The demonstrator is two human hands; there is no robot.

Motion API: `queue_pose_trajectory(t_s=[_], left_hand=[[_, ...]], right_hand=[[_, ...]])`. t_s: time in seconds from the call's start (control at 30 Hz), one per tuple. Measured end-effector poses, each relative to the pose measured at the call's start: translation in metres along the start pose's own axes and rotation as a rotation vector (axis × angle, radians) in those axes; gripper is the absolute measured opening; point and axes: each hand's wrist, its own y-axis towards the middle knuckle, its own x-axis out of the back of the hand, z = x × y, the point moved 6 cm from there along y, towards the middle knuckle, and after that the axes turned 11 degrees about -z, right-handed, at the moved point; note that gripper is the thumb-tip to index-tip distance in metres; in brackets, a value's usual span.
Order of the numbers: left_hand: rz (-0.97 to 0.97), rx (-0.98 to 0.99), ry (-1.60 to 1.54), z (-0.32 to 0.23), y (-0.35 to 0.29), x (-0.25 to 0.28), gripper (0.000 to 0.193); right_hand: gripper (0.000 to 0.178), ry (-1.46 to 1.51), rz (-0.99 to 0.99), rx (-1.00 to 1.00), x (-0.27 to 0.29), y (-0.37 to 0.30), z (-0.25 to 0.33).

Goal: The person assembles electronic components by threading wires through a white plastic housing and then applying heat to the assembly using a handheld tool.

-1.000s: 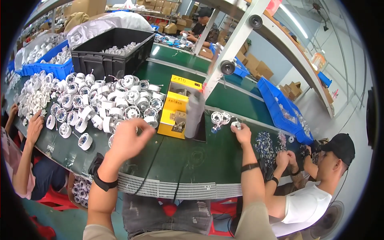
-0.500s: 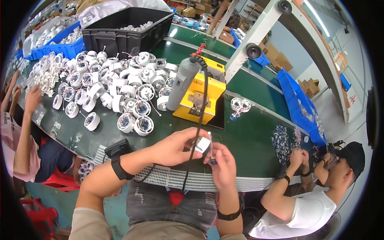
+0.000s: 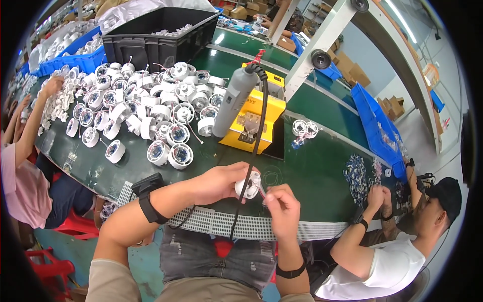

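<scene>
My left hand (image 3: 219, 185) is closed on a round white plastic housing (image 3: 247, 187), its hollow side facing up and to the right. Thin wires (image 3: 262, 193) run from the housing to my right hand (image 3: 283, 207), whose thumb and forefinger pinch them just beside it. Whether a small board sits in those fingertips is hidden. A black cord (image 3: 256, 146) hangs in front of the housing. Beyond my hands, a grey electric screwdriver (image 3: 234, 103) hangs before a yellow boxy machine (image 3: 274, 110).
Many white housings (image 3: 166, 110) with boards are heaped at the left, before a black bin (image 3: 151, 50). Two white rings (image 3: 305, 129) lie right of the machine. Blue bins (image 3: 372, 128) and small boards (image 3: 355, 173) are farther right. Co-workers sit on both sides.
My left hand has turned the housing so its hollow side shows. My right hand has moved slightly right and down, with the wires in its fingers. The left co-worker's hand reaches farther into the white parts.
</scene>
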Motion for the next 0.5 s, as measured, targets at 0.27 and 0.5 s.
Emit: queue_pose_trajectory(t_s=[0.27, 0.5], left_hand=[[-0.037, 0.043, -0.088, 0.002, 0.002, -0.001, 0.034], [-0.02, 0.053, -0.076, -0.001, 0.0, -0.009, 0.04]], right_hand=[[0.011, -0.128, -0.271, 0.07, -0.009, 0.001, 0.006], [0.014, -0.139, -0.338, 0.065, -0.015, 0.0, 0.008]])
